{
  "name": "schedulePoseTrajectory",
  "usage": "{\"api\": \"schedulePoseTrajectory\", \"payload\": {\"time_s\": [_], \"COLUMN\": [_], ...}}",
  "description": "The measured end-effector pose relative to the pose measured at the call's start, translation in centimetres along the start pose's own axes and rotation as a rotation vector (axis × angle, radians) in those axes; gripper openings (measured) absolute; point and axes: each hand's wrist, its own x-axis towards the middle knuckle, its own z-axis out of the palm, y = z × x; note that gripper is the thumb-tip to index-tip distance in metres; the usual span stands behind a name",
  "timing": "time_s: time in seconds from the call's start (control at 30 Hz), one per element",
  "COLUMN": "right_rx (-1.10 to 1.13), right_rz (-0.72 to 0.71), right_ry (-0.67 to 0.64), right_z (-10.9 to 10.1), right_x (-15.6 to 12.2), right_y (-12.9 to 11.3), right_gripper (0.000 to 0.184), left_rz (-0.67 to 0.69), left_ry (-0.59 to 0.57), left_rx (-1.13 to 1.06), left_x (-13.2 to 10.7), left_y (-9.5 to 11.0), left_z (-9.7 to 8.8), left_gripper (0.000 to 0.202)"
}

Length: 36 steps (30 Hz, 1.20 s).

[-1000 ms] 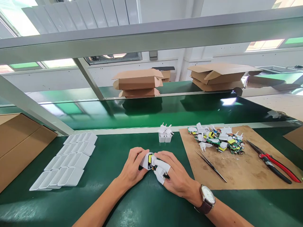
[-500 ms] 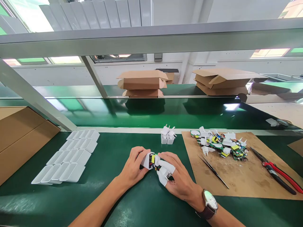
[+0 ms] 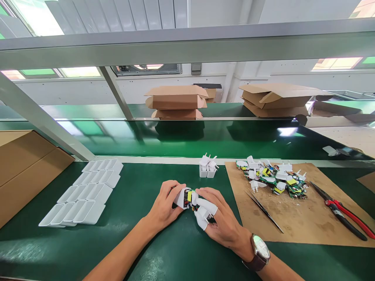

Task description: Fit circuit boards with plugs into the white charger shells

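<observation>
My left hand [image 3: 164, 203] is closed around a white charger housing [image 3: 181, 197] whose open end faces right. A circuit board [image 3: 189, 196] with a yellow part sits partly inside that housing. My right hand [image 3: 218, 218], with white finger cots on two fingers and a watch on the wrist, pinches the board's outer end. Both hands rest low over the green bench mat [image 3: 140, 242], touching each other at the housing.
Rows of empty white housings [image 3: 84, 193] lie at the left beside a cardboard box [image 3: 26, 168]. Two assembled chargers [image 3: 207, 167] stand behind my hands. A brown board [image 3: 295, 218] at the right carries a pile of circuit boards and plug parts [image 3: 274, 177], tweezers [image 3: 263, 210] and red-handled cutters [image 3: 342, 210].
My hands and the housing have hardly moved between the earlier frames and now. The camera has tilted slightly, shifting the whole scene a little.
</observation>
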Motion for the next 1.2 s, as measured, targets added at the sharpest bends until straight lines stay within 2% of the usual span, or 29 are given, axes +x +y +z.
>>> {"api": "schedulePoseTrajectory", "payload": {"time_s": [0.23, 0.8, 1.0, 1.2], "right_rx": [0.006, 0.026, 0.014, 0.015], "right_rz": [-0.022, 0.022, 0.022, 0.043], "right_ry": [-0.002, -0.024, -0.034, -0.039], "right_z": [0.10, -0.10, 0.06, 0.05], "right_x": [0.02, 0.17, 0.08, 0.10], "right_y": [0.12, 0.04, -0.04, -0.03], "right_gripper": [0.054, 0.068, 0.063, 0.066], "left_rz": [0.000, 0.001, 0.009, -0.010], "left_ry": [-0.001, -0.018, -0.027, -0.034], "left_rx": [0.002, -0.011, -0.009, 0.007], "left_x": [-0.01, -0.03, -0.04, -0.13], "left_y": [0.03, 0.06, 0.02, -0.05], "left_z": [0.00, -0.06, -0.12, -0.06], "left_gripper": [0.053, 0.054, 0.056, 0.060]}}
